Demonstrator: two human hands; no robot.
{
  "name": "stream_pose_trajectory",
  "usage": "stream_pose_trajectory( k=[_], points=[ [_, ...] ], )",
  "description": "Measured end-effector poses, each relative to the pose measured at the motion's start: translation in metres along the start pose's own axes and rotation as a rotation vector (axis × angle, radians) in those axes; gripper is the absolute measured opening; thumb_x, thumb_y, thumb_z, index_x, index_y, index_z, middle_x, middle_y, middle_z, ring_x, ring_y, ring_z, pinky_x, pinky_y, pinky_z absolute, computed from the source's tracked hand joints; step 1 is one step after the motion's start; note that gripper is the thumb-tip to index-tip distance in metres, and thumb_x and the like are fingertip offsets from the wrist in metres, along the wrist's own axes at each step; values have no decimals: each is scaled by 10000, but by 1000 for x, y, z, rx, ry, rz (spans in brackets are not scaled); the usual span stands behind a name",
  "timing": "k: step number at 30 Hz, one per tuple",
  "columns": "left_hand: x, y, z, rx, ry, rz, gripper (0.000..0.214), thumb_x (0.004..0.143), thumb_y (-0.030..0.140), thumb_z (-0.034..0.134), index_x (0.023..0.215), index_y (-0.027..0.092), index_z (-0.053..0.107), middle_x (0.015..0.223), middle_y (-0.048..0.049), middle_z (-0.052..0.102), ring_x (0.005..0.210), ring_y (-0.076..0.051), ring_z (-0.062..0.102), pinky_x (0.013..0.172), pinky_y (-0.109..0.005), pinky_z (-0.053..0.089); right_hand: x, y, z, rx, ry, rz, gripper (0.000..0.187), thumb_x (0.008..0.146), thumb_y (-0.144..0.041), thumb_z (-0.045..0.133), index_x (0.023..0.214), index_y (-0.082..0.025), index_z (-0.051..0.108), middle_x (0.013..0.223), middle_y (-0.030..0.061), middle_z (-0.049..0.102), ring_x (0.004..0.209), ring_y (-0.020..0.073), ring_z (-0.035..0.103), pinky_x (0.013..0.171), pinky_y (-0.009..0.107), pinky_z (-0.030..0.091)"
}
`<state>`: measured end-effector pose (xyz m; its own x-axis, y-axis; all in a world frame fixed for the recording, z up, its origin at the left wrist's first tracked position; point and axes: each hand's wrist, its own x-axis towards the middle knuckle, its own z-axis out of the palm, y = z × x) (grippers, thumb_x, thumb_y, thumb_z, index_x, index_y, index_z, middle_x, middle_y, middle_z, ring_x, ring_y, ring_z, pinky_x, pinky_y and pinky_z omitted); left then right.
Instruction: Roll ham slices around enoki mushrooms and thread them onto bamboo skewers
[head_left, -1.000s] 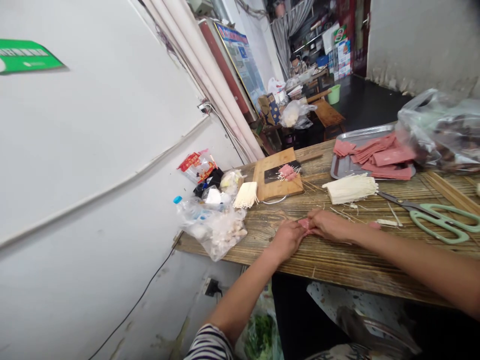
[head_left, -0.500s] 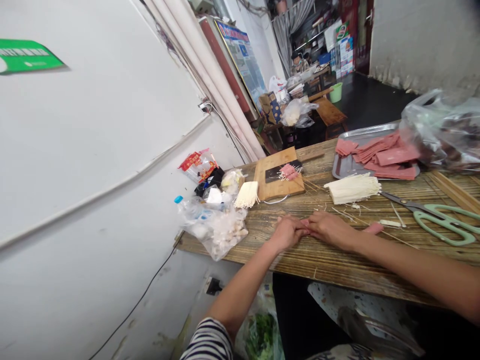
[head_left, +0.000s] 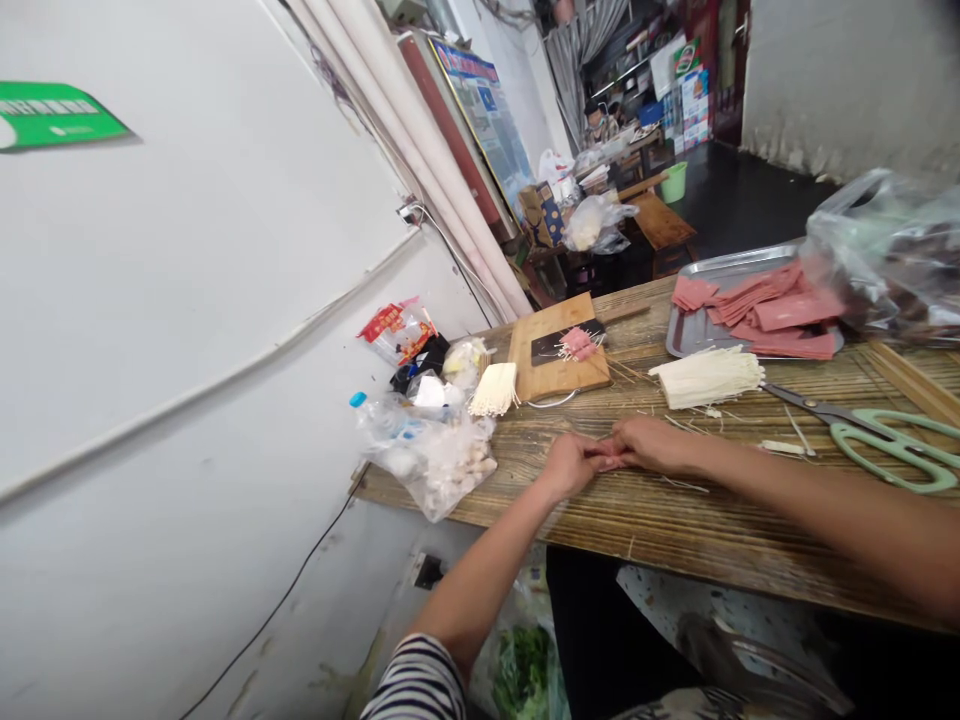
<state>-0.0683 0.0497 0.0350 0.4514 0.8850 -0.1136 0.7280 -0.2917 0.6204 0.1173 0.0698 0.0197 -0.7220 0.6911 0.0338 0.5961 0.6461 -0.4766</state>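
My left hand [head_left: 571, 464] and my right hand [head_left: 646, 443] meet above the wooden table, with fingers closed on a small pink meat slice [head_left: 613, 461] that seems rolled up. Most of it is hidden by my fingers. Just beyond my right hand lies a thick bundle of enoki mushrooms [head_left: 705, 377]. Green-handled scissors [head_left: 892, 440] rest to the right, their tip near that bundle. A metal tray [head_left: 679, 335] farther back bears a pile of pink slices [head_left: 780, 300]. Pink rolls with enoki [head_left: 579, 344] sit on a dark blade on the cutting board [head_left: 559, 377].
Another enoki bundle [head_left: 495, 388] lies left of the board, close to a clear plastic bag [head_left: 442, 460] with pale contents. A large clear bag [head_left: 892, 260] overlaps the tray. The table's near edge [head_left: 675, 565] runs below my forearms. A person [head_left: 600, 122] sits at a table far back.
The pink strip end that stuck out past my right forearm is no longer in view there. Both hands stay at nearly the same spot, the right shifted slightly.
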Motion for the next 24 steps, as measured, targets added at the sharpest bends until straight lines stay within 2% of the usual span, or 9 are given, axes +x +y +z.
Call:
stream_pose_trajectory(
  k=[2,5,9,13,17,20,24],
  points=[
    [-6,4,3,111,58,56,145,842,266,645,869,196,769,860,-32,759,774,-175,654,760,-272,449,2,-2,-3,-11,-32,4,366,851,-434,524,676,-172,712,695,68,637,586,125,469,560,257,282],
    [-19,12,7,334,136,168,239,911,300,557,821,207,758,840,-54,744,836,-205,620,861,-361,385,4,-2,-5,-15,-52,26,277,806,-369,573,687,-169,724,714,63,654,587,123,471,554,253,282],
    [-31,16,13,453,177,261,212,901,338,574,932,205,737,943,-83,729,934,-245,575,847,-394,354,6,2,-3,-10,-60,52,186,749,-294,614,684,-173,739,684,46,659,580,125,480,547,248,287],
    [-24,7,15,362,207,252,207,908,298,571,893,192,749,900,-71,739,846,-205,597,819,-355,379,8,5,-4,8,-64,72,212,750,-359,634,726,-189,759,654,34,658,579,133,499,546,244,304],
    [-11,0,12,219,171,218,155,854,302,653,828,196,763,845,-44,753,781,-172,637,813,-307,417,3,5,-6,20,-34,31,285,795,-441,607,732,-207,757,679,42,649,611,140,522,566,240,329],
    [-5,-2,6,137,106,179,152,841,315,665,818,209,771,826,-29,757,761,-164,655,764,-269,447,-6,4,-5,3,37,-31,358,858,-474,535,756,-208,751,744,63,642,667,150,547,609,245,357],
    [1,-6,1,44,31,141,145,813,298,681,845,194,776,838,-31,759,751,-160,665,716,-237,474,-19,0,0,-54,186,-124,397,929,-469,424,967,-227,736,849,80,638,774,173,562,695,276,396]
  ],
)
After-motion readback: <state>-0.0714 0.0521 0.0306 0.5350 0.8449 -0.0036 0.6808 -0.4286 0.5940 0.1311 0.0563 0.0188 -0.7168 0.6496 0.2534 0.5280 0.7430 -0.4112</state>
